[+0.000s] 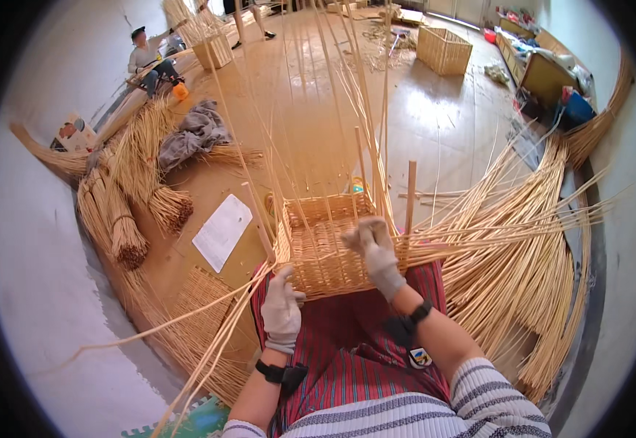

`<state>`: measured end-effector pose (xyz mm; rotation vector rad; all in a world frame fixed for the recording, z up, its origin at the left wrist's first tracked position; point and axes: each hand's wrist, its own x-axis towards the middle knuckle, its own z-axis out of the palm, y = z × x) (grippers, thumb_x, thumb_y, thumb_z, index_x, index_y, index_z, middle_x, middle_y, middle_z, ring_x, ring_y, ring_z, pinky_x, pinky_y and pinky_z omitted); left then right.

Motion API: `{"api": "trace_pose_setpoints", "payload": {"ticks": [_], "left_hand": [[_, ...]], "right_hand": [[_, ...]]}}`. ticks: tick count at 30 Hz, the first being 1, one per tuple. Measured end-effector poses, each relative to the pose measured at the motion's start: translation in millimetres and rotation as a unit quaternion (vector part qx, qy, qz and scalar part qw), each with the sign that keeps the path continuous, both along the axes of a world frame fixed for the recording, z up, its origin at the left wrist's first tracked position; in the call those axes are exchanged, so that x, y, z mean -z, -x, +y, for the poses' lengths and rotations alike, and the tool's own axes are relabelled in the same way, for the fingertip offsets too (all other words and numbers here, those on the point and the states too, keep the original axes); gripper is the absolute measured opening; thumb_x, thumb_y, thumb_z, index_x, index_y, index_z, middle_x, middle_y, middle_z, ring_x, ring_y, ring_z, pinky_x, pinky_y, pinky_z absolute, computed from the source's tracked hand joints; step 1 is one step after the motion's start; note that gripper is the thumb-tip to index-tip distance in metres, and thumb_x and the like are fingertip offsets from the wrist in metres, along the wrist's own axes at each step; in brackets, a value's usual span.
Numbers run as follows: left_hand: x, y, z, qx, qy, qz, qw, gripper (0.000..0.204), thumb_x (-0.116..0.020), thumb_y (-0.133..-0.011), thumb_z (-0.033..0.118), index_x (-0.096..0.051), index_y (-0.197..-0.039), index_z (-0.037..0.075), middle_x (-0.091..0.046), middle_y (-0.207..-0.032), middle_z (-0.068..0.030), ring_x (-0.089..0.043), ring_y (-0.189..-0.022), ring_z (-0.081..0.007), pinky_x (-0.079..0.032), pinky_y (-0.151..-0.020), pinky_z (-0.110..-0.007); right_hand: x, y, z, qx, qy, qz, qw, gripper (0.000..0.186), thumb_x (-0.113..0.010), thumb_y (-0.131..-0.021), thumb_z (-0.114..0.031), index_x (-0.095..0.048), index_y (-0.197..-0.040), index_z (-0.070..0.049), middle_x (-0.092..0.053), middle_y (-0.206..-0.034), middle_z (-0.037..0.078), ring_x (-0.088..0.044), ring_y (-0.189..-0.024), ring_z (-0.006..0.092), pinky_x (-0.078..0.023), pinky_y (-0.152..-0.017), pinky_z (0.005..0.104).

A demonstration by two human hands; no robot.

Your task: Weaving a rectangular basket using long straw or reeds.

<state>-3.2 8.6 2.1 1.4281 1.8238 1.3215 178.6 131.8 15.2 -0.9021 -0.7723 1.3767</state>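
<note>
A half-woven rectangular wicker basket [325, 252] rests on my lap, with long upright rods [373, 131] rising from its far side. Wooden stakes [411, 196] stand at its corners. My left hand [282, 310], in a pale work glove, is closed at the basket's near left corner, beside loose willow strands [219, 343] that trail to the lower left. At the near wall's rim, toward the right, my gloved right hand [375, 252] has its fingers curled in. It is slightly blurred, and what it pinches is hidden.
Loose willow rods [522, 285] spread over the floor at right. Tied bundles [124, 226], a grey cloth [195, 135] and a white sheet [222, 232] lie at left. Another wicker basket [443, 52] stands farther back. A seated person [150, 62] works at the far left.
</note>
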Motion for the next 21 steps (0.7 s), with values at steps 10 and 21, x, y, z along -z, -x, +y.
{"api": "trace_pose_setpoints", "payload": {"ticks": [10,21], "left_hand": [[10.5,-8.8,72.9,0.024,0.125,-0.217,0.968,0.012,-0.056,-0.109,0.020,-0.051,-0.103,0.010,-0.056,-0.082,-0.0010,-0.068,-0.059,-0.0151,-0.058,-0.048,-0.031],[13.9,2.4,77.8,0.032,0.149,-0.327,0.933,0.028,-0.072,-0.099,0.018,-0.045,-0.096,0.010,-0.064,-0.087,-0.0041,-0.065,-0.054,-0.0150,-0.058,-0.045,-0.031]], "right_hand": [[-77.5,69.9,63.4,-0.003,-0.380,-0.611,0.695,0.055,-0.052,-0.098,-0.001,-0.048,-0.150,-0.019,-0.057,-0.144,0.026,-0.070,-0.106,0.0402,-0.056,-0.089,0.0501],[39.1,-63.6,-56.6,0.027,-0.093,-0.232,0.968,0.022,-0.045,-0.113,-0.028,-0.045,-0.124,-0.010,-0.067,-0.092,0.012,-0.074,-0.075,0.0222,-0.052,-0.041,0.0258]]}}
